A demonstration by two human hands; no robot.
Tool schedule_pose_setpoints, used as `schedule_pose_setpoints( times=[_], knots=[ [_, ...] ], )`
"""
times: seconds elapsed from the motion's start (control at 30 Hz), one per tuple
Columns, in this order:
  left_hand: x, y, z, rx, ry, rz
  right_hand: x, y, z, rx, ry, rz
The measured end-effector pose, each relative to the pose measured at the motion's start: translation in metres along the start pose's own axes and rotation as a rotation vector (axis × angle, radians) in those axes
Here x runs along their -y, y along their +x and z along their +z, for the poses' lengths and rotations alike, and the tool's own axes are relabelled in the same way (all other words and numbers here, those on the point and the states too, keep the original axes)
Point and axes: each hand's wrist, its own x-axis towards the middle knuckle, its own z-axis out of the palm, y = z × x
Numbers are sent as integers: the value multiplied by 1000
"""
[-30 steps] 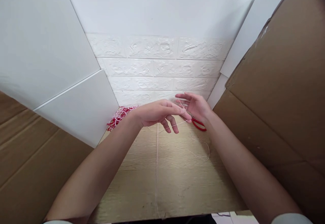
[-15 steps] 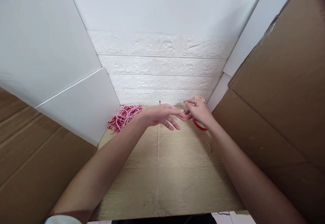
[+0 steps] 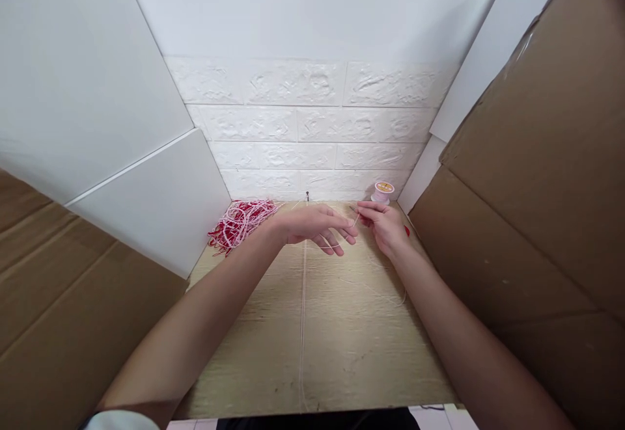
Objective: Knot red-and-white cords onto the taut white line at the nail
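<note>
My left hand (image 3: 319,227) is held over the back of the table, fingers stretched to the right, with a thin pale thread (image 3: 357,219) looped across them and caught near the fingertips. Just right of it, my right hand (image 3: 385,227) pinches the same thread, and a short taut stretch spans the two hands. Behind my right hand a bit of a red handle (image 3: 407,230) shows; its other parts are covered. Pale cords (image 3: 303,326) run down the table's middle from a small dark pin (image 3: 307,195) at the back.
A tangled heap of red and pink-white cord (image 3: 241,225) lies at the back left. By the wall on the right stands a pink spool (image 3: 383,192). Cardboard sheets (image 3: 527,176) and white panels (image 3: 146,183) flank the wooden table (image 3: 371,358). Loose thread curls right of centre.
My right hand has shifted slightly down and right, drawing the thread straight between the hands. The spool now shows more fully, the red handle less.
</note>
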Motion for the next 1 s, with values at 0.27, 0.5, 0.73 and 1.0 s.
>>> schedule_pose_setpoints(
  times=[0.27, 0.5, 0.73, 1.0],
  knots=[
    [7, -1, -6, 93, 180, -101, -15, 18, -16, -251, -310, -146],
    [-5, -27, -18, -199, 469, -147, 1, 0, -15, -106, -1175, -504],
    [29, -45, -43, -471, 698, -87, 26, -27, -17, 817, -1070, -232],
    [58, -63, -43, -342, 501, -49, 14, -32, -5, 964, -1198, -12]
  ],
)
